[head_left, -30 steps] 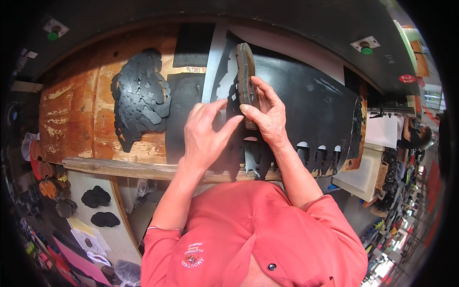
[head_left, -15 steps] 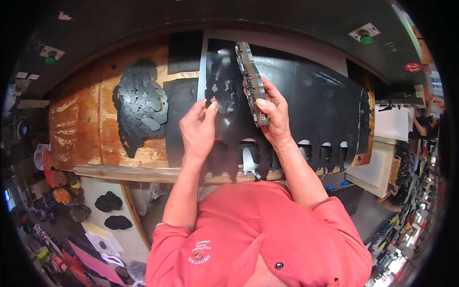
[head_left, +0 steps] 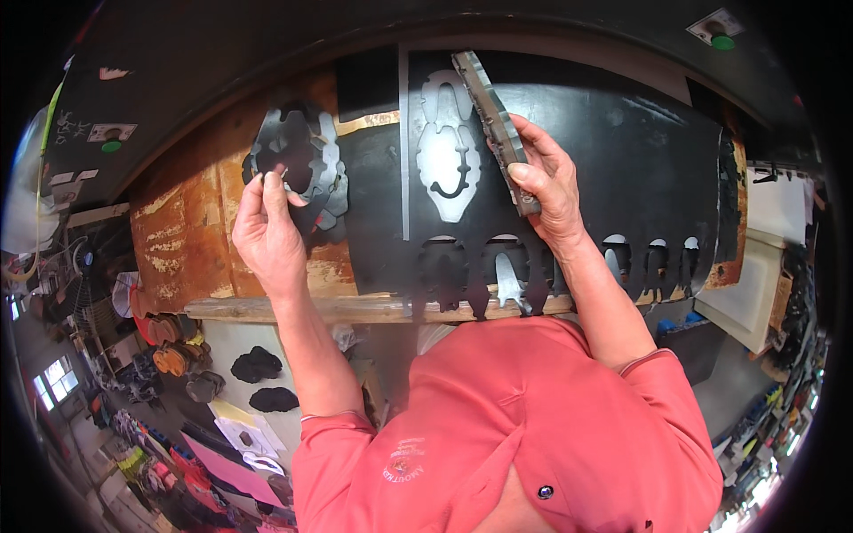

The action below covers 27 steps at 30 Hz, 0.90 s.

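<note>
My left hand [head_left: 271, 233] pinches a thin black cut piece [head_left: 298, 142] between thumb and fingertips, above a pile of black cut pieces [head_left: 334, 211] on the wooden board. How much of what shows there is the held piece is hard to tell. In my right hand [head_left: 553, 182] is a long metal cutting die [head_left: 491, 120], gripped at its near end and tilted on edge. It is over a large black sheet [head_left: 622, 151]. Left of the die, a fresh-looking shaped opening [head_left: 437, 151] in the sheet shows a pale surface beneath.
Several cut openings line the sheet's near edge, by a wooden rail [head_left: 355, 309]. A dark machine beam spans the far side, with green buttons [head_left: 722, 41] [head_left: 111, 145]. Two black pieces [head_left: 274, 400] lie on a pale surface at lower left.
My left hand has moved left from the sheet to the pile with the black piece, uncovering the pale opening. The die stays in my right hand. The view has shifted left.
</note>
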Available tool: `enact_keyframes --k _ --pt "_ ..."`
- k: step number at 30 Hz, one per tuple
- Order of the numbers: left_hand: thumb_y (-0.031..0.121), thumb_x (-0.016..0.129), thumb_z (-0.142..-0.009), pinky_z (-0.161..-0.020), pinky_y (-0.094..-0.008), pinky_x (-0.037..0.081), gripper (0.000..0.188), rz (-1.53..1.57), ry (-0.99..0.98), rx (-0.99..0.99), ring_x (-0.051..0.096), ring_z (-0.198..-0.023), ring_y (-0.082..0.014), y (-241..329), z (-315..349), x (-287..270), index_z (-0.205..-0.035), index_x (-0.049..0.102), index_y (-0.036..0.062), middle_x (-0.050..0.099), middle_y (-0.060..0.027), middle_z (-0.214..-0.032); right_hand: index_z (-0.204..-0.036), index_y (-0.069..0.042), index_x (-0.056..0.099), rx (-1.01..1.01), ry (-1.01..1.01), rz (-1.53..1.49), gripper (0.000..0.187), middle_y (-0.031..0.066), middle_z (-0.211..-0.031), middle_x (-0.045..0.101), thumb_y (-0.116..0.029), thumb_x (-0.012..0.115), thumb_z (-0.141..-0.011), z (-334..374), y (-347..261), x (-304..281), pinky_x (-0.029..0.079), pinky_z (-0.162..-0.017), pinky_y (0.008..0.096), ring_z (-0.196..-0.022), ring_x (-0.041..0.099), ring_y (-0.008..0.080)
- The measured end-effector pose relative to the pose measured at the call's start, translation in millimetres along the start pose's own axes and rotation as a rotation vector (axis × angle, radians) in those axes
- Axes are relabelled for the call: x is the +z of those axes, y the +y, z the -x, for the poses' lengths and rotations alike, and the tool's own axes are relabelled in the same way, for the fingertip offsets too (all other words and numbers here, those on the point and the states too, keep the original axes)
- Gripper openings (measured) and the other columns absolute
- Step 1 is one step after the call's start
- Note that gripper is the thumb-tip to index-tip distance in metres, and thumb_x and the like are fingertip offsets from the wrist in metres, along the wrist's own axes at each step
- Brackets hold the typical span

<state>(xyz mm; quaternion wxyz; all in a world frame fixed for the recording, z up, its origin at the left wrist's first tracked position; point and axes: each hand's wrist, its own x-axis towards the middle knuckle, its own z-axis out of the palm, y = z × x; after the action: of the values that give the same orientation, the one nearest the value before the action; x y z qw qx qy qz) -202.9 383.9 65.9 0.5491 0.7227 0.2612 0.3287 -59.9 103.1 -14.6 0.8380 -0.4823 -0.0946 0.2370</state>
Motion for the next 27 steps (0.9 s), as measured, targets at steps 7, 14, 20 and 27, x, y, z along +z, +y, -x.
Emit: enact_keyframes --k 7,14,20,27 --pt "0.022 0.060 -0.112 -0.051 -0.0233 0.051 0.029 -0.136 0.014 -0.245 0.067 -0.064 -0.0098 -41.1 -6.2 -1.2 -0.119 0.073 -0.0033 0.074 -0.0046 -0.084 -0.154 0.008 0.048 -0.023 -0.011 0.013 0.083 0.0183 -0.143 0.062 -0.027 0.078 -0.085 0.6 -2.0 2.5 0.040 -0.121 0.0369 -0.134 0.060 0.0247" --pt "0.026 0.065 -0.108 -0.056 -0.0297 0.054 0.034 -0.595 -0.012 -0.327 0.071 -0.065 -0.0141 -27.0 -0.8 -10.8 -0.116 0.075 -0.0053 0.074 -0.0082 -0.076 -0.153 0.008 0.049 -0.022 -0.005 0.007 0.083 0.0183 -0.142 0.063 -0.026 0.080 -0.084 0.7 -1.3 2.1 0.041 -0.120 0.0370 -0.133 0.061 0.0246" --pt "0.008 0.073 -0.100 -0.076 -0.0325 0.059 0.020 -0.503 0.077 0.211 0.072 -0.083 -0.0158 -0.9 29.5 34.5 -0.117 0.078 -0.0006 0.078 -0.0121 -0.099 -0.152 0.010 0.049 -0.009 -0.049 -0.100 0.076 0.0183 -0.146 0.059 -0.012 0.080 -0.086 0.9 -2.5 1.6 0.041 -0.118 0.0352 -0.137 0.057 0.0230" --pt "0.011 0.075 -0.096 -0.122 -0.0565 0.039 0.053 -0.721 -0.392 0.614 0.049 -0.149 -0.0423 -42.8 82.8 119.9 -0.145 0.059 -0.0013 0.058 -0.0230 -0.154 -0.143 0.008 0.061 -0.030 0.010 0.174 0.069 0.0165 -0.147 0.059 -0.013 0.085 -0.082 6.2 -24.3 -5.9 0.045 -0.115 0.0354 -0.135 0.057 0.0225"
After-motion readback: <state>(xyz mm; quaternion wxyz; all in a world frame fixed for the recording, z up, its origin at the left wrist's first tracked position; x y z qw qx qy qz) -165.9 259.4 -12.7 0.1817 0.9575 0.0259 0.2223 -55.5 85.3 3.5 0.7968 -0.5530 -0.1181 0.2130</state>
